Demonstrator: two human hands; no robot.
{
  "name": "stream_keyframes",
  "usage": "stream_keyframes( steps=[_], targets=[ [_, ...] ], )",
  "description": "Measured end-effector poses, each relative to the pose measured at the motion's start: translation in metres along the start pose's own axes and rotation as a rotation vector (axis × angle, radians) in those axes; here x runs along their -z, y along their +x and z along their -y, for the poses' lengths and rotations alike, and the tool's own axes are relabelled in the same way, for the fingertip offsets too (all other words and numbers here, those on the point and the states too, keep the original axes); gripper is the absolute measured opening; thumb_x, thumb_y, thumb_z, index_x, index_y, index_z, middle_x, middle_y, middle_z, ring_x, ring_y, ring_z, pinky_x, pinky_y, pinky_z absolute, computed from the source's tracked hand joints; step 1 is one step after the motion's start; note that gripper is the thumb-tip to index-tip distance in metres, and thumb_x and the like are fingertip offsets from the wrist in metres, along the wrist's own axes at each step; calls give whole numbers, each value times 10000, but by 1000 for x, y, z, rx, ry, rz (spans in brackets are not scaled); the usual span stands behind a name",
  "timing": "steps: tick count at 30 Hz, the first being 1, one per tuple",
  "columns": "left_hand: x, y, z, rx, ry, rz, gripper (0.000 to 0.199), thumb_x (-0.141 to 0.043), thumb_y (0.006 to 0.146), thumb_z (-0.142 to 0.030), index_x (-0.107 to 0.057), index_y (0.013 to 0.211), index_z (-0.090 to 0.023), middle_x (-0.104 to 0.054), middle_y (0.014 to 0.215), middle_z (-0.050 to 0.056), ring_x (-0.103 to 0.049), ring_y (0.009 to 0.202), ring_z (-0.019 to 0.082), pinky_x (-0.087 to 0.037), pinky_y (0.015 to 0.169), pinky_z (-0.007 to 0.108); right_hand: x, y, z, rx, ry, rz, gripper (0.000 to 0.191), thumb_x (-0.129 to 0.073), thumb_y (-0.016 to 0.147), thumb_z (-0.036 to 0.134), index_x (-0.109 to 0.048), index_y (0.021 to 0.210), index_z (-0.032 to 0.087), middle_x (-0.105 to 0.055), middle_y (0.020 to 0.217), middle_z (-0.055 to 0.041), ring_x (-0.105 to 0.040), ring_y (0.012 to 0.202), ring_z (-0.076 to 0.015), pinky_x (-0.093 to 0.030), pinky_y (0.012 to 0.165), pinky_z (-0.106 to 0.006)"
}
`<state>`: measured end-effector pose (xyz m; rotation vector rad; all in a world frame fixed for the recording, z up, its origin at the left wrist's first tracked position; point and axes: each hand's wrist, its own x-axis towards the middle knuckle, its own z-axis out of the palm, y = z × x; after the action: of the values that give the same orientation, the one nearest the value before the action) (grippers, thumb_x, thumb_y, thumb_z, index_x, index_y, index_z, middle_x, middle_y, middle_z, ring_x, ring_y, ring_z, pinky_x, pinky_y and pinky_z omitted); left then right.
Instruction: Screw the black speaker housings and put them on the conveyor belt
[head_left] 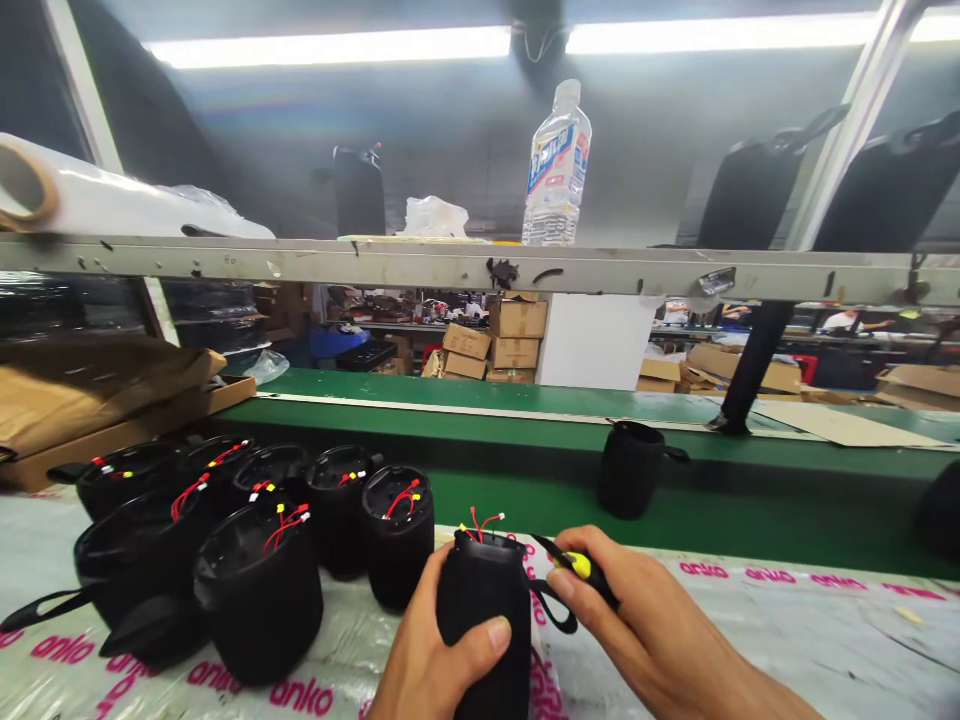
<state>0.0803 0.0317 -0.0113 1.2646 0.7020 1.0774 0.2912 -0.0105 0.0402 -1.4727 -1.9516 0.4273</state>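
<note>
My left hand [450, 645] is wrapped round a black fabric-covered cylindrical housing [484, 610], holding it upright and tipped slightly. Thin red wires [478, 525] with small coloured connectors stick up from its top, and a black strap loop [555, 610] hangs from its right side. In my right hand [622, 600] is a black-and-yellow utility knife [579, 566], its dark blade pointing left towards the housing's top rim. Whether the blade touches the rim I cannot tell. To the left stand several similar black housings [259, 600], open at the top, with red wires showing inside.
Another black housing [631, 480] stands on the green conveyor belt [510, 480] beyond the plastic-covered worktop [750, 640]. A metal shelf [420, 262] crosses above, bearing a water bottle [556, 170] and a plastic roll [127, 195]. Cardboard [97, 400] lies at left.
</note>
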Motion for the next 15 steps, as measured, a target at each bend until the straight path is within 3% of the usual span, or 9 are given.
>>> stream_keyframes(
  steps=[7, 11, 13, 15],
  targets=[
    [5, 0, 6, -11, 217, -107, 787, -799, 663, -467, -523, 1346, -189, -667, 1244, 153, -595, 1179, 401, -456, 1015, 508, -9, -10, -12, 140, -251, -33, 162, -402, 1017, 355, -511, 1101, 271, -691, 858, -8, -652, 685, -217, -423, 570, -319],
    [2, -1, -1, -28, 496, -209, 767, -785, 654, -430, -541, 1338, -183, -633, 1302, 167, -543, 1249, 409, -402, 1063, 521, -7, -14, -9, 166, -308, 12, 176, -469, 995, 248, -507, 1162, 287, -695, 969, 8, -683, 788, -209, -466, 640, -316],
    [-3, 0, -12, 2, 746, -173, 747, -747, 661, -369, -526, 1354, -197, -625, 1319, 147, -554, 1242, 383, -400, 1069, 503, -5, -17, -8, 161, -358, 24, 175, -507, 982, 228, -528, 1145, 290, -686, 992, 8, -684, 810, -211, -472, 662, -317],
    [-10, 3, -23, 94, 1036, -57, 766, -680, 677, -322, -471, 1403, -198, -610, 1339, 128, -587, 1205, 356, -437, 1034, 484, -4, -21, -10, 122, -419, 67, 116, -514, 980, 219, -547, 1079, 270, -678, 928, 6, -681, 763, -209, -457, 630, -308]
  ],
)
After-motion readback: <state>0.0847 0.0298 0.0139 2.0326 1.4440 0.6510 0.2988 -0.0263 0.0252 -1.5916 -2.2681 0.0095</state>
